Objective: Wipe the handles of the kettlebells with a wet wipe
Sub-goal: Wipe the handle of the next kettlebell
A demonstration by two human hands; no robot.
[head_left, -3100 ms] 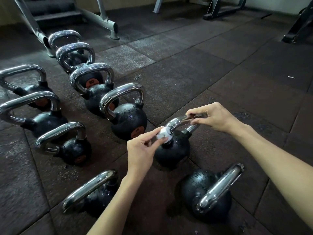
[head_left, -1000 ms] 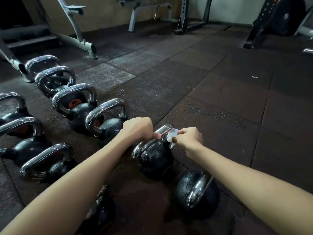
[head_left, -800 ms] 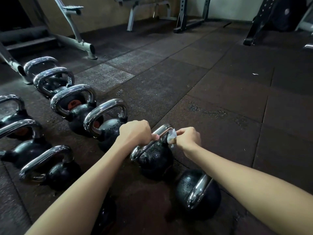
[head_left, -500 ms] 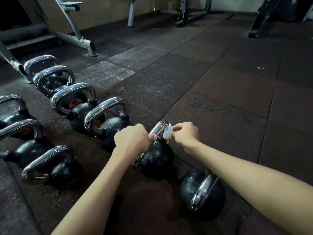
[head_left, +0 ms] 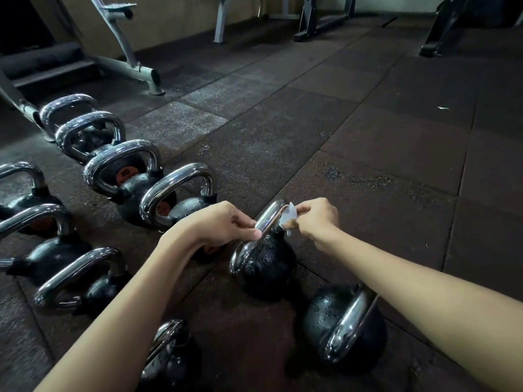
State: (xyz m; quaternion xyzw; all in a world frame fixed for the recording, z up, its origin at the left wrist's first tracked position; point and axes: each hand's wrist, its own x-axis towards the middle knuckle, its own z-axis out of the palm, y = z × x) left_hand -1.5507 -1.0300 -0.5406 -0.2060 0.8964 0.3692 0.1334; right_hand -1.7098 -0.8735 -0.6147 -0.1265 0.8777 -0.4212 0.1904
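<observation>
Dim gym room, dark rubber floor and equipment along the far wall.

The floor is laid in large dark speckled rubber tiles with visible seams; one paler tile lies toward 11 o'clock, and a small white scrap lies at 2 o'clock. A tan wall runs across the far side. At 11 o'clock stands a grey machine frame, at 12 o'clock grey bench legs and a dark rack base, and at 1 o'clock a black frame. The light is low and cool.

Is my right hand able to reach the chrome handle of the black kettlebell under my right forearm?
Probably yes: that chrome handle lies bare beside the forearm, though the right hand pinches a white wipe.
</observation>
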